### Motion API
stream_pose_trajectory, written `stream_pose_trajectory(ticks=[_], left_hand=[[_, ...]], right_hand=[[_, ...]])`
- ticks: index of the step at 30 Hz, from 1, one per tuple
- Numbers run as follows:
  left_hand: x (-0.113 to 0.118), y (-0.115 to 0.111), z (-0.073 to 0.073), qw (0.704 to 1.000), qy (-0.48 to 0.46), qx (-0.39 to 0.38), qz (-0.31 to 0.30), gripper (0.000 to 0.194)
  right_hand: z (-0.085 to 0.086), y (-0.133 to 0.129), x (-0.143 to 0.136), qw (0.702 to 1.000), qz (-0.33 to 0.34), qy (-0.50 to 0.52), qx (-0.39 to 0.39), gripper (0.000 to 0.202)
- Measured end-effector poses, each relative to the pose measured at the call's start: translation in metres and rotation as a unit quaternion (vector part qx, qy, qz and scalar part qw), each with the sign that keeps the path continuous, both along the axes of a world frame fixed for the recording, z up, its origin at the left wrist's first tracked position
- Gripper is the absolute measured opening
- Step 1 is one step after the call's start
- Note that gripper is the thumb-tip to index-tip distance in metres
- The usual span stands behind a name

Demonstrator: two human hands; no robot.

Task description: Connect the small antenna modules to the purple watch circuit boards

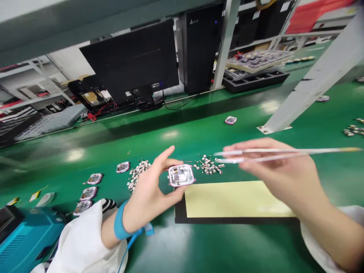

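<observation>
Between the thumb and fingers of my left hand (150, 185) is a small square device with a pink rim (181, 175), its inner parts facing up. My right hand (273, 167) grips white tweezers (287, 153), whose tips point left over a pile of small metallic parts (209, 165). The tips are apart, and I make out nothing between them. Another pile of small parts (138, 174) lies behind my left hand. A yellow sheet on a black mat (227, 199) lies between my hands.
Several similar devices (88, 193) lie at left, one more (230, 120) farther back. A white post (307, 83) stands at right. A monitor (133, 60), a black tower (200, 49) and stacked trays (256, 72) line the back. A teal machine (28, 235) sits at lower left.
</observation>
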State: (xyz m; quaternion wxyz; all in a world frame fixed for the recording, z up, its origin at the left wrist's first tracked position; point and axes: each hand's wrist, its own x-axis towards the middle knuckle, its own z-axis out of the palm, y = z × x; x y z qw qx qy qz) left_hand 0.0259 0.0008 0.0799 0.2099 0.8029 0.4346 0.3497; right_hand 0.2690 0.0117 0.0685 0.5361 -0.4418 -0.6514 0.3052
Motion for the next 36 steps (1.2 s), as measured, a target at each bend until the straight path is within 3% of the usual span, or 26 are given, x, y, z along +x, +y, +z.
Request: stream_pose_trajectory(ticks=[3,6,13,15,19,21,24,31,36], left_hand=[[0.002,-0.017,0.001,0.999,-0.022,-0.006,-0.027,0.071],[0.002,-0.023,0.002,0.999,-0.013,0.013,-0.037,0.07],[0.005,-0.028,0.002,0.992,0.042,0.106,-0.057,0.059],[0.006,-0.026,0.004,0.989,0.045,0.121,-0.075,0.048],[0.007,-0.022,0.009,0.986,0.039,0.115,-0.111,0.015],[0.008,-0.022,0.009,0.989,0.019,0.101,-0.108,0.005],[0.008,-0.024,0.007,0.991,-0.029,0.082,-0.1,0.011],[0.008,-0.027,0.009,0.99,-0.054,0.076,-0.106,0.019],[0.009,-0.025,0.012,0.988,-0.038,0.088,-0.122,0.019]], right_hand=[[0.016,-0.039,-0.027,0.995,0.096,-0.002,0.039,0.014],[0.013,-0.055,-0.035,0.992,0.113,-0.031,0.042,0.018],[0.015,-0.048,-0.039,0.987,0.128,-0.066,0.07,0.016],[0.016,-0.052,-0.039,0.976,0.166,-0.104,0.096,0.019],[0.007,-0.066,-0.035,0.972,0.125,-0.118,0.16,0.025],[0.004,-0.067,-0.03,0.967,0.156,-0.113,0.164,0.03],[0.008,-0.057,-0.025,0.964,0.206,-0.101,0.137,0.038],[0.019,-0.046,-0.036,0.976,0.179,-0.043,0.112,0.018],[0.017,-0.05,-0.034,0.975,0.193,-0.038,0.103,0.024]])
